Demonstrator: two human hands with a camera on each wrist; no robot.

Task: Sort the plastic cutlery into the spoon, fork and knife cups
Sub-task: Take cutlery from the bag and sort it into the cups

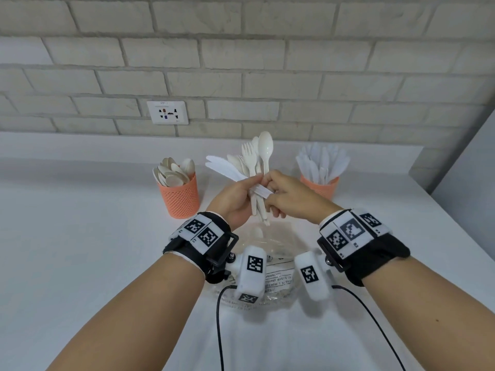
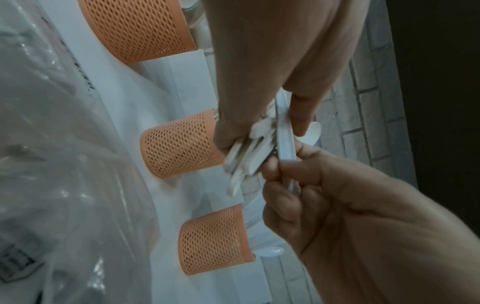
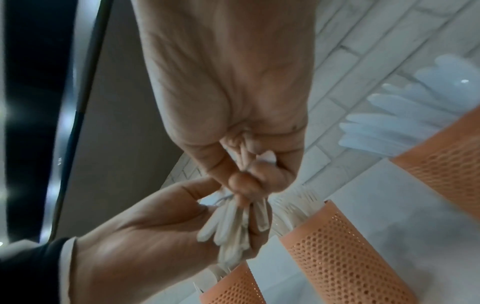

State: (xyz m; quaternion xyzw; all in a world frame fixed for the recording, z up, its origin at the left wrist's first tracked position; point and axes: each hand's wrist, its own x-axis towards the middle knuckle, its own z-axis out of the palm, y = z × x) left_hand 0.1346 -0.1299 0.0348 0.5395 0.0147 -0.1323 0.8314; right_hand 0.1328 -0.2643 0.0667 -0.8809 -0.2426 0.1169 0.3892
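Note:
A bundle of white plastic cutlery (image 1: 261, 162) stands upright between my two hands above the table, with spoons and forks fanning out at the top. A knife (image 1: 225, 167) sticks out of it to the left. My left hand (image 1: 235, 196) grips the handles from the left, thumb on the knife. My right hand (image 1: 289, 196) has its fingers curled on the same handles (image 3: 233, 224) from the right. The orange mesh spoon cup (image 1: 179, 196) stands at the left and the knife cup (image 1: 321, 187) at the right. The fork cup (image 3: 337, 246) is hidden behind my hands in the head view.
A crumpled clear plastic bag (image 1: 278, 266) lies on the white table under my wrists. Black cables (image 1: 219, 330) trail from the wrist cameras toward me. A brick wall with a socket (image 1: 167, 113) runs behind the cups, and a wall corner (image 1: 428, 167) juts out at the right.

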